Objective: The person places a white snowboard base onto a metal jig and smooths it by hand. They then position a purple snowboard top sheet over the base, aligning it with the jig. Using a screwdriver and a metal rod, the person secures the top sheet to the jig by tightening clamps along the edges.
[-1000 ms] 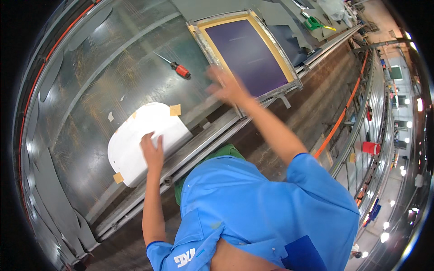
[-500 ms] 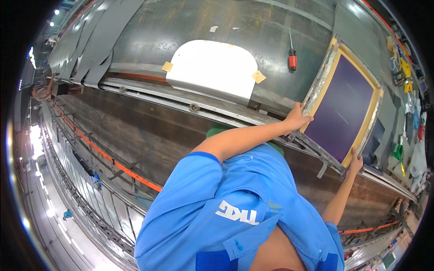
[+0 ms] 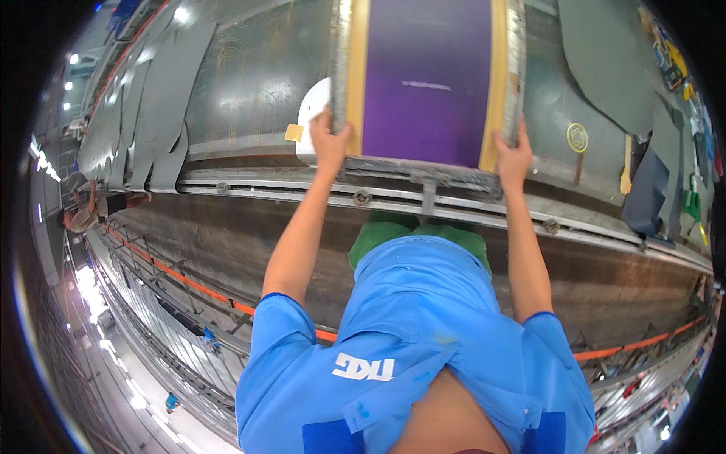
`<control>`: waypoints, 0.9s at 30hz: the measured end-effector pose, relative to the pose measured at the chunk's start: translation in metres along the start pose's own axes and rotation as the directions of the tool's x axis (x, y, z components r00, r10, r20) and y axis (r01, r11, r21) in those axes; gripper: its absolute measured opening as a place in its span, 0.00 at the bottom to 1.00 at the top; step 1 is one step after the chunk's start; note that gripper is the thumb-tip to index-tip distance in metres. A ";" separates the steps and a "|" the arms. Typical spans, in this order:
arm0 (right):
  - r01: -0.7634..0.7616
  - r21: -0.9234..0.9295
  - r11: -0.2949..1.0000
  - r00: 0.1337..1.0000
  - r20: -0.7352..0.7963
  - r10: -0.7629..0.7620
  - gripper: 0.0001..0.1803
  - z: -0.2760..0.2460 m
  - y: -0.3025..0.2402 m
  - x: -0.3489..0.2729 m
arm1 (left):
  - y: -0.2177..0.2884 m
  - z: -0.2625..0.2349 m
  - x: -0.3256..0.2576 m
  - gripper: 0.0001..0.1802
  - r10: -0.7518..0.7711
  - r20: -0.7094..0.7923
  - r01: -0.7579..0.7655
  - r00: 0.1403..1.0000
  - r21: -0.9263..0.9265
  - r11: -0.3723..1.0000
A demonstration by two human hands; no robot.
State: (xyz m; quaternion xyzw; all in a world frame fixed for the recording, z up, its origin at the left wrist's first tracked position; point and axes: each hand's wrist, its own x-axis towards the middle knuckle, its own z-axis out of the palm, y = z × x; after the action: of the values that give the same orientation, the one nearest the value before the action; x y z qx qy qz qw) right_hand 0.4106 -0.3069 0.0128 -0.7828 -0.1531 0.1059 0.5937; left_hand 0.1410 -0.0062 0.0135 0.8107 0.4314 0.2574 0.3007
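Note:
A large printing screen frame (image 3: 428, 76) with a purple mesh and a yellow inner border lies on the long grey table (image 3: 249, 76) in front of me. My left hand (image 3: 330, 142) grips the frame's near left corner. My right hand (image 3: 514, 151) grips its near right corner. A white fabric piece (image 3: 311, 113) with a yellow tape tab (image 3: 293, 133) lies partly under the frame's left side.
A metal rail (image 3: 363, 195) runs along the table's near edge. Grey cut fabric pieces (image 3: 151, 113) lie at the left and right. A round yellow tape roll (image 3: 578, 138) and a wooden-handled tool (image 3: 626, 165) sit to the right. Another person (image 3: 87, 212) stands far left.
My view has swung round to face the screen frame. Both hands now hold its near corners, and the frame has come over the white fabric piece.

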 end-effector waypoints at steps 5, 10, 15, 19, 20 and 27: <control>0.005 -0.059 0.998 1.000 0.004 -0.005 0.40 0.083 -0.003 -0.026 | -0.071 -0.027 0.002 0.39 -0.126 -0.029 0.129 0.992 0.120 0.984; 0.023 -0.239 0.971 0.999 -0.030 -0.031 0.39 0.098 0.008 -0.042 | -0.098 -0.026 -0.004 0.40 -0.145 0.012 0.143 0.989 0.109 0.984; 0.025 -0.438 0.899 0.997 -0.049 -0.052 0.39 0.106 0.006 -0.053 | -0.105 -0.034 -0.005 0.39 -0.135 0.060 0.123 0.989 0.175 0.977; -0.056 -0.497 0.866 0.998 -0.010 0.058 0.39 0.117 0.007 -0.056 | -0.099 -0.047 -0.010 0.39 -0.159 0.070 0.131 0.985 0.304 0.944; -0.088 -0.515 0.853 0.996 -0.026 0.087 0.39 0.113 0.009 -0.056 | -0.097 -0.041 -0.006 0.39 -0.142 0.093 0.103 0.986 0.341 0.935; -0.078 -0.545 0.835 0.995 0.005 0.096 0.41 0.110 0.010 -0.055 | -0.098 -0.044 0.007 0.42 -0.074 0.141 0.018 0.987 0.362 0.932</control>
State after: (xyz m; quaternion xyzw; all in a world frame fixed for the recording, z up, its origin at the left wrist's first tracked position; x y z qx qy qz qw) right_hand 0.3225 -0.2309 -0.0276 -0.9235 -0.1505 0.0975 0.3390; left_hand 0.0614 0.0556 -0.0247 0.8588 0.4660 0.1046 0.1853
